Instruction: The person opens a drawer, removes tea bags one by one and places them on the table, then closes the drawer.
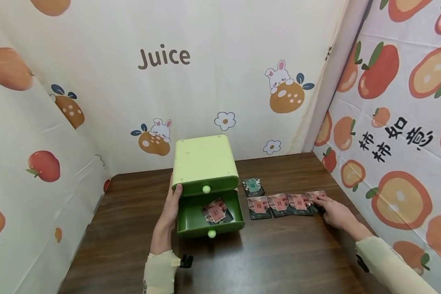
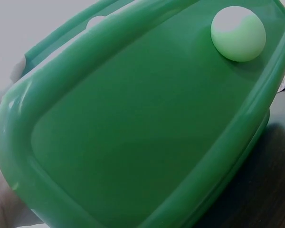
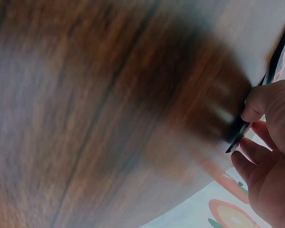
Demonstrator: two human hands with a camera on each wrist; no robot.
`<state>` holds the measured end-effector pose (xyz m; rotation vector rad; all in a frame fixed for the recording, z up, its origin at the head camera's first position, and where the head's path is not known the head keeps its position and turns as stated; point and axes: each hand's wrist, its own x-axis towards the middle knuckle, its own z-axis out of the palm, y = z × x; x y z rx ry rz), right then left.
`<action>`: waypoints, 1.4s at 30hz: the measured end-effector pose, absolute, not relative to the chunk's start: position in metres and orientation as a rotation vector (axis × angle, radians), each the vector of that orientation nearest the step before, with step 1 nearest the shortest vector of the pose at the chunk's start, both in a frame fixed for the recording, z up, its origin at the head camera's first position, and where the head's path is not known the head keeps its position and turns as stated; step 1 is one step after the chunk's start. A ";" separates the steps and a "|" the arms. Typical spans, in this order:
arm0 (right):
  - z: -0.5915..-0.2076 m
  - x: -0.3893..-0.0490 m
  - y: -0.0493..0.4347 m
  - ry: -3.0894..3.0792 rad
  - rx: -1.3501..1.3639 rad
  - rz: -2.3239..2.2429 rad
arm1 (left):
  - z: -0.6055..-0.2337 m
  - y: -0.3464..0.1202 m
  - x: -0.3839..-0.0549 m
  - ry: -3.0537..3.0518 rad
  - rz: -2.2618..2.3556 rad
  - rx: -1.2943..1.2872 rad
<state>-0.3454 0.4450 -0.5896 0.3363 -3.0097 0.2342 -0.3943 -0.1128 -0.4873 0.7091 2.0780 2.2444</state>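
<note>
A small green two-drawer box [image 1: 204, 158] stands on the table, its upper drawer closed and its lower drawer [image 1: 185, 220] pulled out. My left hand [image 1: 169, 207] holds the box by its left side, thumb at the front corner. One or more red-and-black packets [image 1: 217, 211] lie inside the lower drawer. To the right, red-labelled packets [image 1: 279, 203] form a row. At the row's right end, my right hand [image 1: 336, 212] pinches a packet [image 1: 313, 193] by its edge; the right wrist view shows thumb and fingers on this thin dark packet [image 3: 237, 135].
Behind the row lies a packet with a teal label [image 1: 252, 186], close to the box's right side. The brown wooden table [image 1: 279, 253] meets fruit-printed cloths at the back [image 1: 206, 90], left and right. Round pale green knobs [image 1: 211, 233] stick out from the drawer fronts.
</note>
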 end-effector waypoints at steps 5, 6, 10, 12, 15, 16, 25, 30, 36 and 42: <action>-0.589 -0.343 0.443 -2.973 0.332 0.238 | -0.487 -0.112 -0.394 2.084 2.250 0.704; -0.589 -0.343 0.442 -2.966 0.329 0.237 | -0.487 -0.112 -0.394 2.087 2.246 0.698; -0.590 -0.341 0.442 -2.956 0.333 0.226 | -0.487 -0.113 -0.393 2.085 2.247 0.678; -0.591 -0.340 0.441 -2.950 0.331 0.218 | -0.487 -0.113 -0.393 2.087 2.245 0.673; -0.591 -0.339 0.441 -2.938 0.333 0.209 | -0.488 -0.113 -0.393 2.085 2.252 0.672; -0.592 -0.339 0.441 -2.934 0.332 0.210 | -0.488 -0.113 -0.393 2.088 2.252 0.667; -0.594 -0.338 0.441 -2.898 0.366 0.211 | -0.488 -0.113 -0.393 2.092 2.252 0.687; -0.597 -0.340 0.436 -2.866 0.381 0.199 | -0.489 -0.113 -0.392 2.091 2.257 0.675; -0.575 -0.346 0.407 -2.794 0.413 0.268 | -0.489 -0.113 -0.391 2.074 2.278 0.655; -0.535 -0.350 0.349 -2.680 0.566 0.338 | -0.489 -0.109 -0.394 2.071 2.282 0.681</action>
